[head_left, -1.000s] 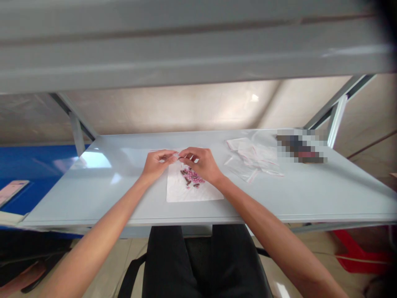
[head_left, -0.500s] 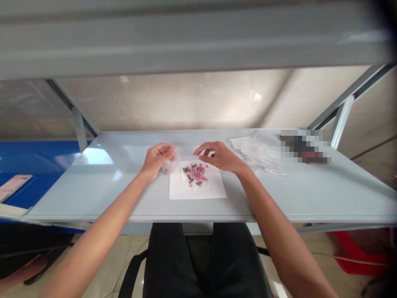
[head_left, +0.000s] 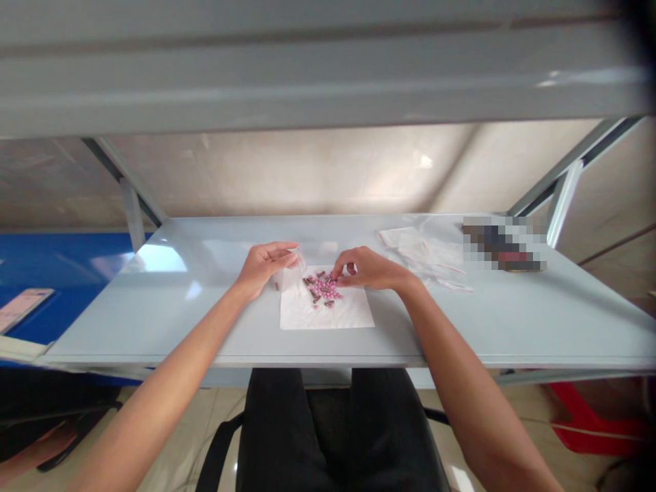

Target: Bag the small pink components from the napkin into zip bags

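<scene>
My left hand [head_left: 265, 265] holds a small clear plastic bag [head_left: 290, 270] by its upper edge, at the left of a white paper sheet [head_left: 333, 314]. My right hand [head_left: 366, 268] reaches over the sheet, its bunched fingertips at a small heap of pink beads and dark capsules [head_left: 322, 288]. Whether those fingers pinch a piece is hidden. One dark capsule [head_left: 277, 286] lies apart at the sheet's left edge, just below the bag.
A pile of clear bags with red-lined edges [head_left: 423, 251] lies right of my right hand, and a pixelated object [head_left: 505, 246] lies further right on the pale metal shelf [head_left: 486, 321]. Another shelf [head_left: 307, 68] spans overhead, with uprights at both sides.
My right hand has moved down and left from above the sheet to the heap. My left hand has shifted slightly right, with the bag still in it.
</scene>
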The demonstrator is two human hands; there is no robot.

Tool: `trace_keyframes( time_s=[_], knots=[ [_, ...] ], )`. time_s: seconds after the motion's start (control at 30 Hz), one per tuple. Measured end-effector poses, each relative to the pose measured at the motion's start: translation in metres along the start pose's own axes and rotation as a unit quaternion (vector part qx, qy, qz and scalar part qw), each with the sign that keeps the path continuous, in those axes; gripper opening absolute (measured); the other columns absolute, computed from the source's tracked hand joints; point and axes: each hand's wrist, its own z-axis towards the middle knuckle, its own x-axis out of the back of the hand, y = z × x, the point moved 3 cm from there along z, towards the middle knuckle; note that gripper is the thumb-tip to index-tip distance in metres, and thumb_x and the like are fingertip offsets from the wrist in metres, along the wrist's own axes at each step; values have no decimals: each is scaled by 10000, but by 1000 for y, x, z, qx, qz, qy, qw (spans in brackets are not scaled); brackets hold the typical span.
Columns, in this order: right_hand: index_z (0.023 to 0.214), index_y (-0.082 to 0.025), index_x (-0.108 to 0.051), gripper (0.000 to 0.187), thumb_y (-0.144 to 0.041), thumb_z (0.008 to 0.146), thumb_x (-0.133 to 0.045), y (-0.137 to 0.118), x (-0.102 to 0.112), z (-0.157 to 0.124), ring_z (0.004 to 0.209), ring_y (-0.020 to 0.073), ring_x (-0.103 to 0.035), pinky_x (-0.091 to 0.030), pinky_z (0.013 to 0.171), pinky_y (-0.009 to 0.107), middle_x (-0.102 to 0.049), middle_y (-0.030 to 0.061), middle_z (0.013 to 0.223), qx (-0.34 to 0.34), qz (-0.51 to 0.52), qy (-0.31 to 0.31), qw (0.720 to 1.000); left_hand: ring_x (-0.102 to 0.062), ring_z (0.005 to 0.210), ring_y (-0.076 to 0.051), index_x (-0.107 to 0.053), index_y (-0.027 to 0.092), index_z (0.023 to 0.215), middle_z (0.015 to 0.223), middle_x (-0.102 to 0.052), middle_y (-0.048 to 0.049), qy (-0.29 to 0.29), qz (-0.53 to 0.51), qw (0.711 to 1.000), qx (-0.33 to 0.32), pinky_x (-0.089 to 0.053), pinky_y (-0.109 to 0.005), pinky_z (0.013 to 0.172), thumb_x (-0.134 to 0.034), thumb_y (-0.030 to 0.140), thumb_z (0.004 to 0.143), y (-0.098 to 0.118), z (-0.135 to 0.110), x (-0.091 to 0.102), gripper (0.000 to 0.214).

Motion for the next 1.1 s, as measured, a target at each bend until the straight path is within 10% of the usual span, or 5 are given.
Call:
trace_keyframes(
  time_s=[0.57, 0.8, 1.0, 1.1],
  knots=[
    [886, -242, -784, 135, -360, 859, -724, -27, -17, 16, 715, 137, -580, -487, 653, 290, -696, 58, 963, 123, 133, 171, 969, -754, 899, -225, -811, 235, 1006, 1042, -790, -92, -29, 153, 985, -72, -592, -330, 802, -796, 386, 781, 6, -5, -10, 272],
    [1019, -277, -806, 186, -286, 896, -666, -19, -27, 17, 711, 104, -581, -469, 634, 252, -645, 57, 1054, 107, 88, 148, 979, -749, 830, -214, -806, 203, 1021, 1002, -795, -99, -21, 137, 989, -56, -601, -327, 770, -799, 395, 769, 8, -5, -11, 317],
    [1075, -188, -772, 258, -307, 888, -640, 1, 13, 0, 723, 132, -627, -472, 582, 251, -710, 90, 1082, 5, 97, 210, 973, -702, 694, -172, -764, 138, 1045, 817, -773, -80, 50, 48, 997, -32, -570, -285, 655, -847, 417, 713, 6, -2, -2, 441],
    [916, -168, -788, 188, -310, 812, -724, 17, 24, -6, 636, 134, -612, -457, 581, 258, -746, 60, 850, -64, 44, 138, 987, -688, 684, -166, -762, 138, 980, 791, -756, -73, 51, 27, 998, -27, -559, -278, 637, -869, 427, 680, 3, 0, 0, 430]
  ],
)
